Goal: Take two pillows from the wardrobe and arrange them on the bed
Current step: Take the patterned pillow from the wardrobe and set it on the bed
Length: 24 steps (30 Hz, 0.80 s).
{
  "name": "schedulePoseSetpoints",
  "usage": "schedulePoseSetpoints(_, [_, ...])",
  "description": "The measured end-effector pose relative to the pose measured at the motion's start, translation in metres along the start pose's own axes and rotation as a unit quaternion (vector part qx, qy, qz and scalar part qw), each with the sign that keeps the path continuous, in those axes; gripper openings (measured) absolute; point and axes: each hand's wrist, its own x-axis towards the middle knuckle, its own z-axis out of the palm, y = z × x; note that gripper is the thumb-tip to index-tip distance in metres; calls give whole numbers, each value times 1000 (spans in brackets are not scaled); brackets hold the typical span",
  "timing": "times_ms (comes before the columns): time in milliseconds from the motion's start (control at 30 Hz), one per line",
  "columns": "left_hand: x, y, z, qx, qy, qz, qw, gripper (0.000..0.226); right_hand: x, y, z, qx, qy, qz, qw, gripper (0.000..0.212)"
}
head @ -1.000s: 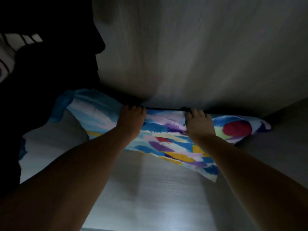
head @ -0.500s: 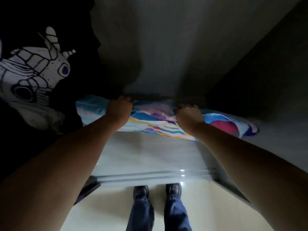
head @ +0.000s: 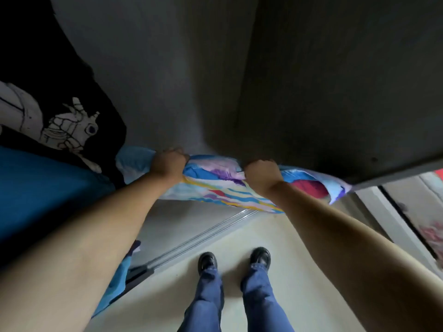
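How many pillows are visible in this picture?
1: the colourful pillow, held by left hand and right hand at the wardrobe. Others may be hidden.

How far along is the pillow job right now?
Early. Nothing looks finished: no pillow lies on a bed in view. In hand: the left hand and right hand both grip the top edge of one colourful pillow, held in front of the wardrobe. Left: carrying it to the bed, fetching the second pillow, arranging both.

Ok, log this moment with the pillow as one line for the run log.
step: pillow retrieval | left hand: grips colourful pillow | right hand: grips same pillow | pillow: at wardrobe shelf edge | bed: not in view
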Motion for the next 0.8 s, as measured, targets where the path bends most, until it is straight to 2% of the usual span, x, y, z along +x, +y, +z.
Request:
schedulePoseSetpoints(133, [-8,41,-28,8,-27,50,998,47,-63,24,-10,18,7,43,999,26])
schedulePoseSetpoints(267, [-24,107,-52,20,-1,123,992,45,-135,67,-12,25,29,69,997,27])
schedulePoseSetpoints(567, [-110,338,-98,129,49,260,956,37,-367,193,-1,-20,4,151,988,27])
schedulePoseSetpoints(800, [-164,504,-151,77,82,328,938,32,-534,289,-35,-69,20,227,971,27])
